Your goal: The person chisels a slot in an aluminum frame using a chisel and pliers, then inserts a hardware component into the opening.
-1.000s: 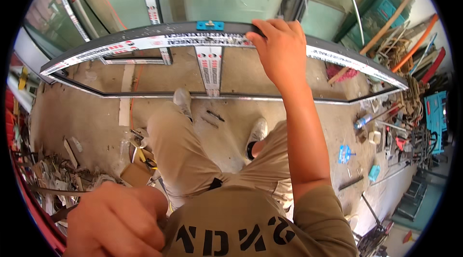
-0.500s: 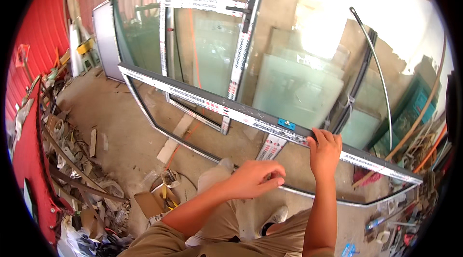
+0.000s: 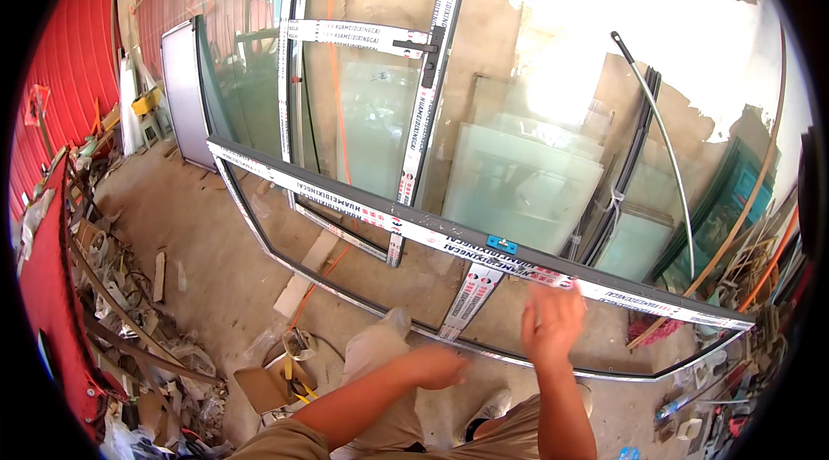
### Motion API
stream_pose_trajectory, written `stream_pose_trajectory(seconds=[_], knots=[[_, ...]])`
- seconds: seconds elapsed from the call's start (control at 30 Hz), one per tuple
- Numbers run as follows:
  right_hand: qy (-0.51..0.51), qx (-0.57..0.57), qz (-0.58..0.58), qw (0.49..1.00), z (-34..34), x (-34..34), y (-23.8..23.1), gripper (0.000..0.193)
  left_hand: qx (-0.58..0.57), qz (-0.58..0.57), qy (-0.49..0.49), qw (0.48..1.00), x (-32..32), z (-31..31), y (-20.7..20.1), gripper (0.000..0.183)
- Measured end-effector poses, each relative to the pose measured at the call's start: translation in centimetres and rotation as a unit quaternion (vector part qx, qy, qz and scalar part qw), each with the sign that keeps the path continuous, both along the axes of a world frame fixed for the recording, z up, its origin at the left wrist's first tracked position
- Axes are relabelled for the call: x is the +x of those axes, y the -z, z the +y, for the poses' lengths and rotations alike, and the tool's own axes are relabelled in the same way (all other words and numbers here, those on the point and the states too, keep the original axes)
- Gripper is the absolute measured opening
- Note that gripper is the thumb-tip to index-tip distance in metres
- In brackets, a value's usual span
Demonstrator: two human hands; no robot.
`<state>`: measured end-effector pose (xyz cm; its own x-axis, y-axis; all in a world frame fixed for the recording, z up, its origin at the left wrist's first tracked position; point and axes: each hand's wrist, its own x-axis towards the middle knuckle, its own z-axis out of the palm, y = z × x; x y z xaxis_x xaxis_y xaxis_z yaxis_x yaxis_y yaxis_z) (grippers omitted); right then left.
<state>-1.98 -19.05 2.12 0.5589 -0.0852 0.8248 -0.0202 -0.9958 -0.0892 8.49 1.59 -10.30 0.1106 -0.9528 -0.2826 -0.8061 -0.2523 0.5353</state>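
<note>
A large window frame [image 3: 363, 203], its bars wrapped in white printed film with dark edges, stretches across in front of me. A small blue fitting [image 3: 502, 244] sits on its top bar. My right hand [image 3: 553, 318] is just below that bar, to the right of the fitting, apart from it as far as I can see. Motion smears its fingers. Lower and to the left, my left hand [image 3: 439, 367] hovers near the frame's bottom bar, above my knee. Its fingers are blurred too, and I see nothing in it.
Glass panes [image 3: 522, 179] lean against the far wall behind a taller film-wrapped frame [image 3: 432, 72]. Scraps and bags litter the floor beside a red panel [image 3: 43, 287] at left. A cardboard box [image 3: 259, 389] stands near my feet. A curved rod [image 3: 661, 123] leans at right.
My right hand has let go of the top bar and dropped slightly down and left. My left hand has moved down and left. The view has shifted a little.
</note>
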Motion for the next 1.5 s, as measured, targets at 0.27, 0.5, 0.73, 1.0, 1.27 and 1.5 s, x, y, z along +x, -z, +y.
stream_pose_trajectory(seconds=[0.27,0.5,0.73,1.0,1.27,1.5], knots=[[-0.007,0.153,0.487,0.86,-3.6,-6.2,14.0,0.028,0.031,-0.001,0.008,0.999,-0.3,0.0,-0.2,0.047],[-0.029,0.153,0.681,0.716,-4.1,-7.1,19.5,0.053,0.045,0.014,0.011,0.999,-0.7,-0.3,0.6,0.048],[-0.044,0.168,0.69,0.703,-3.2,-6.1,19.5,0.054,0.028,0.001,0.019,0.999,-0.7,-0.6,2.4,0.047],[-0.049,0.202,0.657,0.725,-2.6,-5.6,17.4,0.052,0.035,0.013,-0.007,0.999,-0.8,0.0,-0.5,0.044],[-0.048,0.199,0.639,0.741,-2.8,-6.8,18.4,0.051,0.045,0.02,0.003,0.999,-1.1,-0.4,-0.7,0.047],[-0.043,0.209,0.663,0.717,-2.4,-5.9,17.1,0.052,0.051,0.014,-0.007,0.999,-0.8,0.1,-0.9,0.048]])
